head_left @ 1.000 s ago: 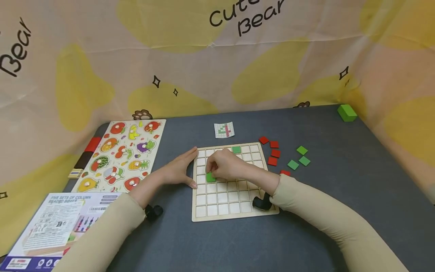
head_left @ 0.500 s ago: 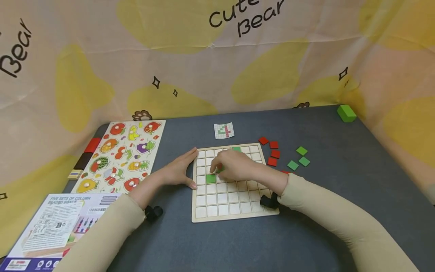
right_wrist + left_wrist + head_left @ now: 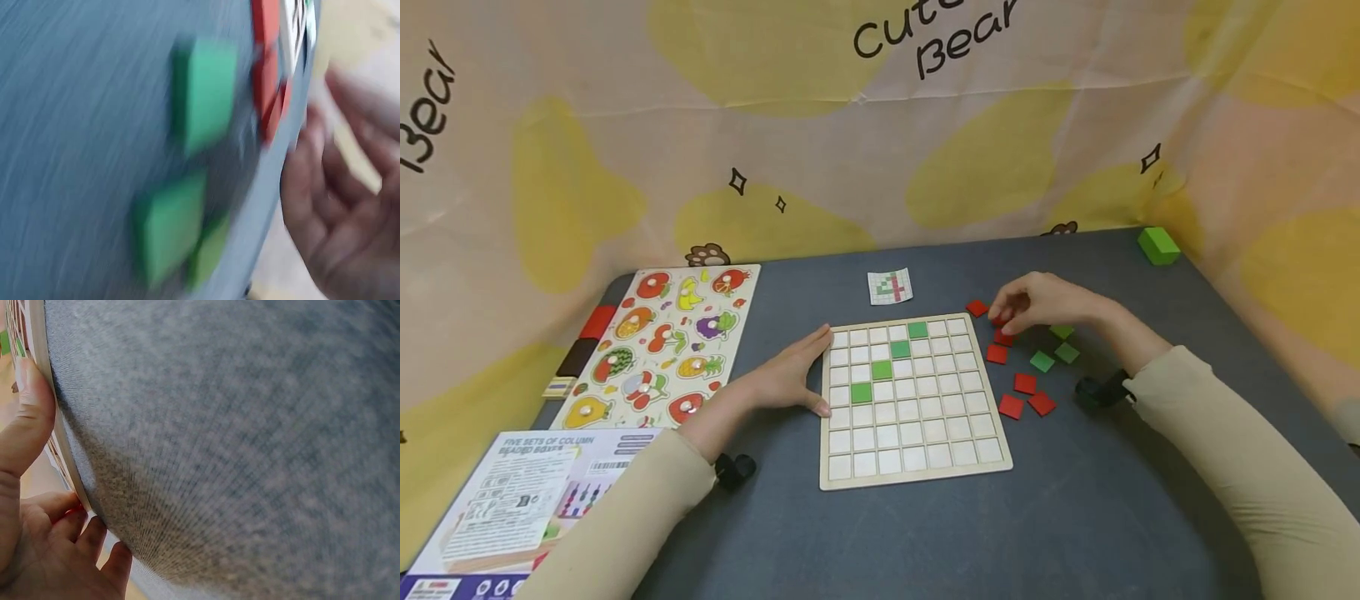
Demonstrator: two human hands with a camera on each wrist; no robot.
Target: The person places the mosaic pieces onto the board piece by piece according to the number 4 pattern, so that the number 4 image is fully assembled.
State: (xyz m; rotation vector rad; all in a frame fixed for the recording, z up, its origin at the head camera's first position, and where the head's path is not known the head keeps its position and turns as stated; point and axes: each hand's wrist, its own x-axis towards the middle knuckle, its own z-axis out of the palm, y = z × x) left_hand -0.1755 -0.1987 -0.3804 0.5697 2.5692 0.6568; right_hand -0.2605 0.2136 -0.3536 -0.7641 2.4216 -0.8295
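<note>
A wooden grid board (image 3: pixel 917 481) with white squares lies on the table. Green tiles (image 3: pixel 861 392) form a diagonal line in its cells. My left hand (image 3: pixel 786 379) rests against the board's left edge, thumb and fingers spread along it; in the left wrist view the thumb (image 3: pixel 31 412) touches the rim. My right hand (image 3: pixel 1048 300) is over the red tiles (image 3: pixel 997 354) right of the board, fingertips at the far ones and partly covering them. Blurred in the right wrist view, its fingers (image 3: pixel 300 187) bend loosely, with no tile visible between them. Loose green tiles (image 3: pixel 1042 361) lie nearby.
A small pattern card (image 3: pixel 890 287) lies behind the board. On the left are a fruit puzzle board (image 3: pixel 673 350) and a printed box (image 3: pixel 512 500). A green block (image 3: pixel 1159 246) stands at the far right corner, before the cloth backdrop (image 3: pixel 820 167).
My right hand has left the board and moved right to the red tiles. Green tiles it covered on the board now show. The left hand stays at the board's edge.
</note>
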